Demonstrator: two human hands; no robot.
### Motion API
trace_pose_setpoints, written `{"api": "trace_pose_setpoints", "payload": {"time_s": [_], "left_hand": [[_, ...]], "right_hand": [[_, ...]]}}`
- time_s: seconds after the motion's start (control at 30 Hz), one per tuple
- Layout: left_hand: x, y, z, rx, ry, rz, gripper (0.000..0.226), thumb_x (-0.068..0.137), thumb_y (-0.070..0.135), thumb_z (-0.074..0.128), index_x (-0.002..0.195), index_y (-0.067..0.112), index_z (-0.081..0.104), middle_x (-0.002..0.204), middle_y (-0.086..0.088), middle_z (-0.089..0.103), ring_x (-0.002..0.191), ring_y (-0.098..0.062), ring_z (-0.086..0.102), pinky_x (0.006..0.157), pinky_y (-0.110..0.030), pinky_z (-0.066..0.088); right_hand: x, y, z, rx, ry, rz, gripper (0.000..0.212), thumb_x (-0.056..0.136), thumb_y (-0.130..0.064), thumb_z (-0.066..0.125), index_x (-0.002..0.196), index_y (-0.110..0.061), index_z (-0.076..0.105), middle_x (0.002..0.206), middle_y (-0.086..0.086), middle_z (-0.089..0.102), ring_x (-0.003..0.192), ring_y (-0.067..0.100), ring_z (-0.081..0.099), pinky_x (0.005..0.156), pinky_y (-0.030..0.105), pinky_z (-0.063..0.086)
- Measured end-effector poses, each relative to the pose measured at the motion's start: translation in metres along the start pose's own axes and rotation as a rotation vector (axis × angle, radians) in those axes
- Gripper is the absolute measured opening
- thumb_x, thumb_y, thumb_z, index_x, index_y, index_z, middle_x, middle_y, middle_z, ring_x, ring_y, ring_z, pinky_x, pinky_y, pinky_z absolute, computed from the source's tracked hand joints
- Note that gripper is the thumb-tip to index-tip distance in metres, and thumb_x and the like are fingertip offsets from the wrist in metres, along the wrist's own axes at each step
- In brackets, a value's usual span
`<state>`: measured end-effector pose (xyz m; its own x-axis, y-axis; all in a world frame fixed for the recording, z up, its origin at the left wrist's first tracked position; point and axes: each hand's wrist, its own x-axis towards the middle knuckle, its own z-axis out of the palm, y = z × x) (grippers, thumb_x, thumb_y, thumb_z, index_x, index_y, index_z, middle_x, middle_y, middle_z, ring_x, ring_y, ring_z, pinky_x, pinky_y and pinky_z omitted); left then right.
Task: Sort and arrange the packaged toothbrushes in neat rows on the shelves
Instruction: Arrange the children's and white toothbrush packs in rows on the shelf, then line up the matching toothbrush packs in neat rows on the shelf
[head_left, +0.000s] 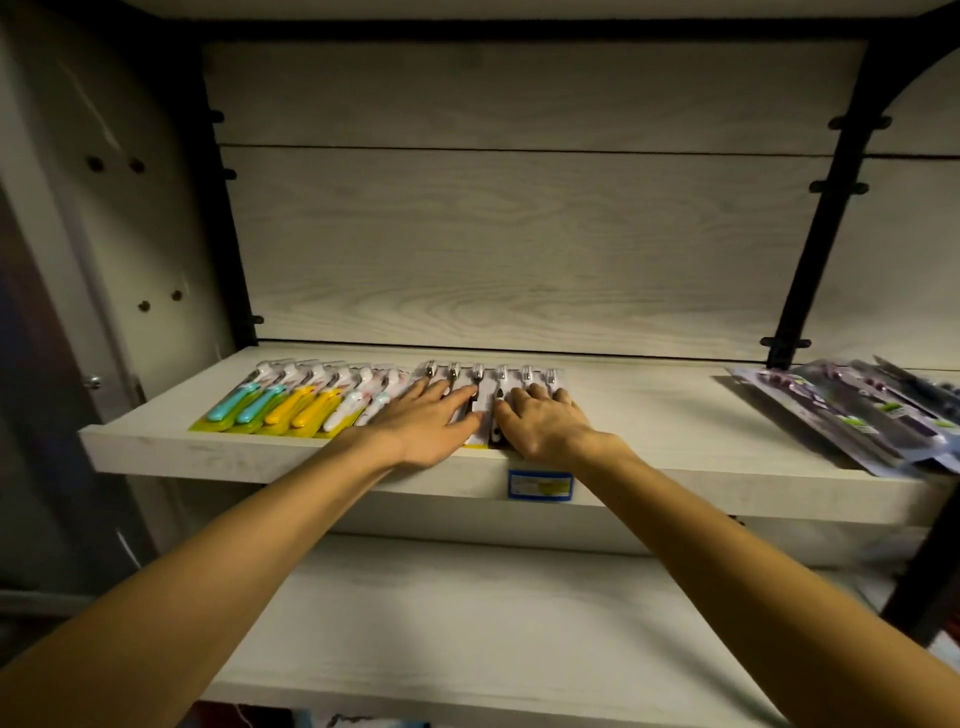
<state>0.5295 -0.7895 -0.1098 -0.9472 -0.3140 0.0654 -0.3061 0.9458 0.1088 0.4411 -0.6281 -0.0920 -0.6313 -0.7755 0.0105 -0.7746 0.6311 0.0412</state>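
Shelf-edge label (540, 485); print unreadable

Both forearms bare, no sleeves, rings or watch on left hand (431, 415) or right hand (540, 423).

A blue price label (540, 485) sticks on the shelf's front edge, before a pale wood-grain back panel (519, 234).

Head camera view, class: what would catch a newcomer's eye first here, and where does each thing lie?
First, the two bare hands: the left hand and right hand press flat on a row of grey-white packaged toothbrushes at the middle of the pale wooden shelf. To their left lie bright teal, yellow and white toothbrush packs. At the far right, a loose, overlapping heap of purple packs lies askew.
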Motion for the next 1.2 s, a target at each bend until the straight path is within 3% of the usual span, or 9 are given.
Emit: {"api": "trace_pose_setpoints", "payload": {"time_s": [0.33, 0.67, 0.87, 0.97, 1.03, 1.2], "left_hand": [[-0.009, -0.046, -0.004, -0.011, 0.014, -0.025, 0.064, 0.099, 0.065, 0.017, 0.158, 0.042, 0.011, 0.168, 0.003, 0.006, 0.155, -0.023, -0.003, 0.124, -0.046, 0.007], [-0.004, -0.047, -0.003, -0.006, -0.019, -0.018, 0.063, 0.099, 0.064, 0.016, 0.157, 0.042, 0.008, 0.168, 0.002, 0.003, 0.155, -0.024, -0.004, 0.124, -0.049, 0.007], [-0.003, -0.034, -0.004, -0.019, -0.035, -0.009, 0.067, 0.097, 0.070, 0.013, 0.158, 0.041, 0.005, 0.168, 0.000, -0.002, 0.154, -0.026, -0.010, 0.125, -0.048, -0.002], [-0.008, -0.025, -0.002, 0.033, 0.193, -0.016, 0.073, 0.097, 0.070, 0.015, 0.160, 0.034, 0.004, 0.168, -0.002, -0.004, 0.154, -0.027, -0.009, 0.124, -0.046, -0.007], [-0.010, -0.011, 0.000, 0.029, 0.393, 0.036, 0.070, 0.101, 0.062, 0.022, 0.159, 0.024, 0.017, 0.168, -0.007, 0.010, 0.154, -0.029, 0.007, 0.125, -0.045, 0.005], [-0.007, 0.067, 0.006, 0.046, 0.356, 0.181, 0.062, 0.101, 0.058, 0.029, 0.151, 0.022, 0.036, 0.162, -0.012, 0.025, 0.146, -0.031, 0.028, 0.120, -0.043, 0.021]], "right_hand": [[0.016, -0.045, -0.001, -0.052, 0.000, -0.039, 0.052, 0.104, -0.047, 0.031, 0.140, -0.010, 0.041, 0.148, 0.019, 0.040, 0.137, 0.042, 0.033, 0.112, 0.057, 0.029], [0.021, -0.032, 0.005, 0.018, 0.023, -0.040, 0.052, 0.105, -0.046, 0.026, 0.146, -0.016, 0.037, 0.147, 0.018, 0.039, 0.136, 0.039, 0.034, 0.113, 0.053, 0.030], [0.020, -0.016, 0.010, 0.142, 0.014, 0.048, 0.070, 0.103, -0.059, 0.017, 0.160, -0.019, 0.014, 0.167, 0.013, 0.006, 0.154, 0.035, 0.007, 0.123, 0.050, 0.016], [-0.001, 0.003, 0.009, 0.261, 0.119, 0.085, 0.078, 0.100, -0.065, 0.017, 0.160, -0.016, 0.010, 0.168, 0.008, 0.007, 0.155, 0.027, 0.008, 0.124, 0.047, 0.015], [-0.022, 0.024, 0.011, 0.271, 0.205, 0.097, 0.078, 0.100, -0.066, 0.019, 0.159, -0.015, 0.016, 0.167, 0.006, 0.014, 0.153, 0.027, 0.015, 0.124, 0.044, 0.018], [-0.085, 0.103, 0.013, 0.224, 0.293, 0.176, 0.068, 0.102, -0.060, 0.027, 0.151, -0.012, 0.035, 0.156, 0.012, 0.036, 0.144, 0.030, 0.031, 0.116, 0.041, 0.028]]}}
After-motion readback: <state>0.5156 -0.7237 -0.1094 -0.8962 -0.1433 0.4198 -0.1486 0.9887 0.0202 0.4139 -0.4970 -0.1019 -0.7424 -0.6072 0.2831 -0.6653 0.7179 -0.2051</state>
